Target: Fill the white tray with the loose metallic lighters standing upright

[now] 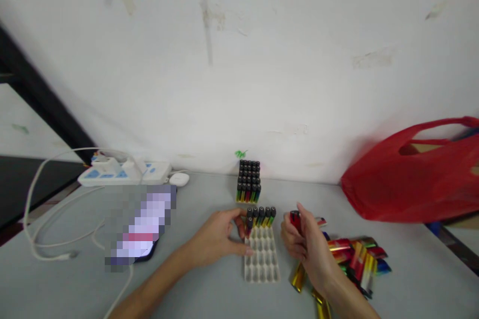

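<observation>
A white tray (262, 275) with rows of small cells lies on the table. Its far row holds several upright, slim, black-topped cylinders (261, 215) with shiny coloured bodies. One more red-bodied cylinder (249, 226) stands in front of them at the left. At the tray's left edge is my left hand (219, 239), thumb and index finger apart, with the fingertips beside this cylinder and the thumb over the cells. My right hand (305, 239), right of the tray, is closed around a red cylinder (295, 220) with a dark end; the fingers cover most of it.
Loose shiny cylinders (359, 259) lie piled at the right. A full block of black-topped cylinders (249, 179) stands by the wall. To the left are a phone (144, 226), a power strip (123, 173), a white case (179, 179) and cables. A red bag (407, 179) sits at the right.
</observation>
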